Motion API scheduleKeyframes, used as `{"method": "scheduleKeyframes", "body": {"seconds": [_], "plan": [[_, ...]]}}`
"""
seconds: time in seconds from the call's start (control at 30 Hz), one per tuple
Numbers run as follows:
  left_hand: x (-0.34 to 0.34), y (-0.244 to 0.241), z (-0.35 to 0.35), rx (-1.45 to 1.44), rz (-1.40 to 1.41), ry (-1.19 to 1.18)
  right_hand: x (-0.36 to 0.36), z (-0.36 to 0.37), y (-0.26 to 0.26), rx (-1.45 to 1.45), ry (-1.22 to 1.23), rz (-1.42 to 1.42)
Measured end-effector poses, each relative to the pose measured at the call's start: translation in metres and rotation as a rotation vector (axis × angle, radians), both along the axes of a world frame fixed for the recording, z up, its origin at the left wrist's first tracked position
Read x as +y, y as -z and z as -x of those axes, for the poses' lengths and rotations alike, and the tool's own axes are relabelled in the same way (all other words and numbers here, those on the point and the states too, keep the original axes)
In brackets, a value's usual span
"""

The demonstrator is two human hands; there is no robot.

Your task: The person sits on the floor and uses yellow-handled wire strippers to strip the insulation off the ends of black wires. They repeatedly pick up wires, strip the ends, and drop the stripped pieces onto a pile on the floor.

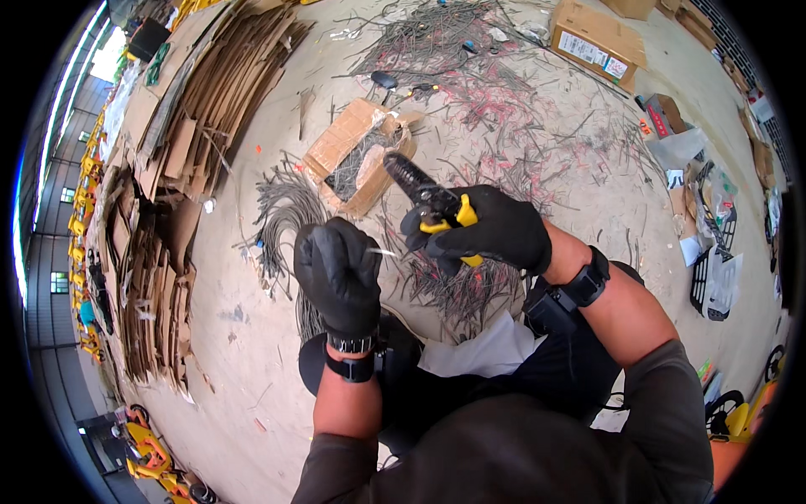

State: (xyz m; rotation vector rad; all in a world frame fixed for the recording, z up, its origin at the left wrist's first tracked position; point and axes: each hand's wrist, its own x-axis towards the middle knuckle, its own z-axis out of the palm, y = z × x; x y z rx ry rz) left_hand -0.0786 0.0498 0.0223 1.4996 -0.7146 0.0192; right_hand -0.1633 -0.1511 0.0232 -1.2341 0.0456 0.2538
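Observation:
My right hand (488, 230), in a black glove, grips a wire stripper (420, 181) with yellow handles and a dark head that points up and left. Curled into a fist beside it is my gloved left hand (337, 274). A short, thin pale strand (381, 252) sticks out from its fingers towards the tool, not touching it. What else lies inside the fist is hidden. Beyond my hands, an open cardboard box (343, 135) holds grey cable pieces. A bundle of long grey cables (283, 214) lies on the floor behind my left hand.
Grey and red wire scraps (485, 101) cover the floor ahead, with another heap (466, 286) near my knees. Flattened cardboard (220, 94) is stacked at left. A closed carton (595, 44) stands at upper right, and a black plastic grille (711, 283) lies at right.

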Motion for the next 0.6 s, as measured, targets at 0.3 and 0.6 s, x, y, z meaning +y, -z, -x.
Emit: {"method": "scheduleKeyframes", "body": {"seconds": [0.3,0.6], "plan": [[-0.002,0.013,-0.010,0.228,0.198,-0.041,0.013,0.001,0.004,0.045,-0.133,-0.015],[0.007,0.011,-0.031,0.433,0.064,-0.273,0.002,0.001,-0.005,0.062,-0.092,0.089]]}}
